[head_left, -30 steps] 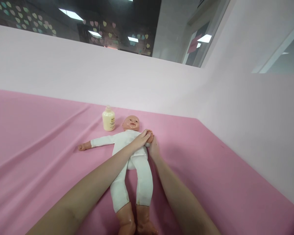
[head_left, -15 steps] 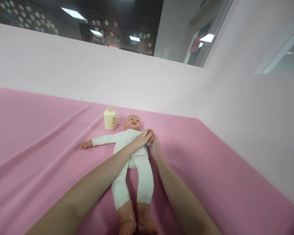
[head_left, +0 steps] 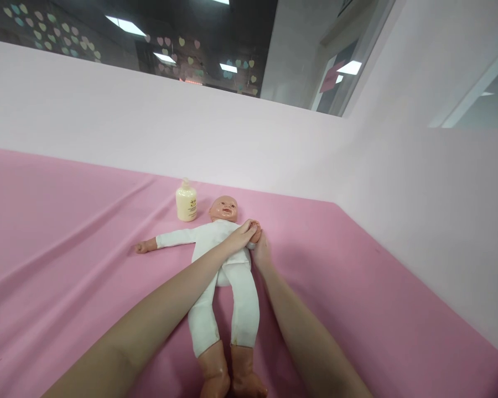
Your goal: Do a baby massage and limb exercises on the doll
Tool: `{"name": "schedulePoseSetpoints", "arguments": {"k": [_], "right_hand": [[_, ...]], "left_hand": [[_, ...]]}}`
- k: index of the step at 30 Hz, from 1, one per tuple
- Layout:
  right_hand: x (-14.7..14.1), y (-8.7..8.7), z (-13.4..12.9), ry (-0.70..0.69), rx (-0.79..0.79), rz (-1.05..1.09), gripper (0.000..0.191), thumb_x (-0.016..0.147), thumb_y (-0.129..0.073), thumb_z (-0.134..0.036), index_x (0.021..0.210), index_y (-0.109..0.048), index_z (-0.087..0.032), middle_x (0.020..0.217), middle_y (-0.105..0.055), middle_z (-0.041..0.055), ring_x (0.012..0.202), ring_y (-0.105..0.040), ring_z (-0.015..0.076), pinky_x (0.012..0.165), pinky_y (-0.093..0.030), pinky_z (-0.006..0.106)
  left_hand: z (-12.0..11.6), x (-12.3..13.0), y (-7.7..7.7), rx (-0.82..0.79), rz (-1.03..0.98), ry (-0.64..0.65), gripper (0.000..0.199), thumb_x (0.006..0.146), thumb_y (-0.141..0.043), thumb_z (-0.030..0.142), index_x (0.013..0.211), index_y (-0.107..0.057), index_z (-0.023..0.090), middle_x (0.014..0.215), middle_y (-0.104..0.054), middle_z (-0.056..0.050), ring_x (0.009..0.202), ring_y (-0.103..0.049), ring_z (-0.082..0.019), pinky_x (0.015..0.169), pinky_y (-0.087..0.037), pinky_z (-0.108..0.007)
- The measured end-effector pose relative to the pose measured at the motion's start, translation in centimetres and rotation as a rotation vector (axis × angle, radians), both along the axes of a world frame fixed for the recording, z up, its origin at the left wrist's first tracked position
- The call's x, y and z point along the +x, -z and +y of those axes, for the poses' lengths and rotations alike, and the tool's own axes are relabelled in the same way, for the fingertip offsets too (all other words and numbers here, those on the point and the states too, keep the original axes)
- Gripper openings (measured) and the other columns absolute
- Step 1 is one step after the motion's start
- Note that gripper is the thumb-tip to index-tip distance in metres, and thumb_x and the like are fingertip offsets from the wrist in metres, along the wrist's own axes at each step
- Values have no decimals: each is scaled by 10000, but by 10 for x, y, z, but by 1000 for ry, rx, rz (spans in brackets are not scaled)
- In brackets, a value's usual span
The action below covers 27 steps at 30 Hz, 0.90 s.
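A baby doll (head_left: 209, 240) with a white cloth body lies face up, its feet toward me. My left hand (head_left: 244, 233) reaches across the doll's chest and is closed on the doll's hand (head_left: 256, 232), at the end of the arm on my right. From the other side, my right hand (head_left: 263, 249) holds the same doll hand; its fingers are partly hidden behind it. The doll's other arm (head_left: 175, 237) stretches out to the left on the sheet. A cream pump bottle (head_left: 186, 202) stands upright beside the doll's head.
A pink sheet (head_left: 87, 221) covers the surface, with creases on the left. A white wall (head_left: 149, 121) rises along the back and another closes off the right side. Above the back wall is a window (head_left: 207, 33) with heart stickers.
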State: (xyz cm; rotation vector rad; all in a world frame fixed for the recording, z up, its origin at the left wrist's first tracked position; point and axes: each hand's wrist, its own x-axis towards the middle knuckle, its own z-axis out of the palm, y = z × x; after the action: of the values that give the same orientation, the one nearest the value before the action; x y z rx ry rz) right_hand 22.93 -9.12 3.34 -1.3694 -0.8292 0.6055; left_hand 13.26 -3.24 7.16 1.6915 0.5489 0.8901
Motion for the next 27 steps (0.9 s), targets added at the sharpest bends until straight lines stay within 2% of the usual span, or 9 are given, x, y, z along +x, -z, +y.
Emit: {"name": "schedulePoseSetpoints", "arguments": {"k": [4,12,16,21,27], "right_hand": [[-2,0,2,20,-41,84,454,1016,-405,-525,1077,-739,-224,1103,-796,90,1091,-733,270,944,-596,421],[-4,-5,-3,0,-26,103,376,1013,-451,-488,983,-745,-255,1000,-800,73,1037,-738,284,905,-622,412],[-4,-7,-4,15,-30,52,284,997,-489,-408,958,-731,-266,989,-796,58,1046,-728,272,936,-610,411],[-3,-5,-1,6,-52,55,367,1012,-425,-442,1001,-731,-241,1012,-793,72,1033,-738,263,926,-609,408],[-1,4,9,-44,59,132,454,996,-397,-520,1092,-733,-229,1111,-792,78,1102,-737,239,974,-598,394]], "left_hand": [[0,0,1,13,-6,9,305,964,-526,539,1007,-567,240,1093,-702,-53,1159,-628,-226,1156,-437,-391],[2,0,4,16,11,4,341,963,-530,575,1039,-583,247,1093,-707,-42,1169,-626,-230,1187,-412,-406],[2,1,5,18,4,10,328,973,-524,559,1050,-587,247,1095,-709,-46,1172,-626,-231,1182,-422,-405],[0,2,1,6,-2,7,270,981,-517,501,1033,-571,242,1090,-702,-50,1167,-626,-227,1156,-440,-394],[1,-1,1,26,11,22,272,985,-514,502,1038,-578,244,1073,-693,-38,1120,-632,-212,1151,-434,-376]]}}
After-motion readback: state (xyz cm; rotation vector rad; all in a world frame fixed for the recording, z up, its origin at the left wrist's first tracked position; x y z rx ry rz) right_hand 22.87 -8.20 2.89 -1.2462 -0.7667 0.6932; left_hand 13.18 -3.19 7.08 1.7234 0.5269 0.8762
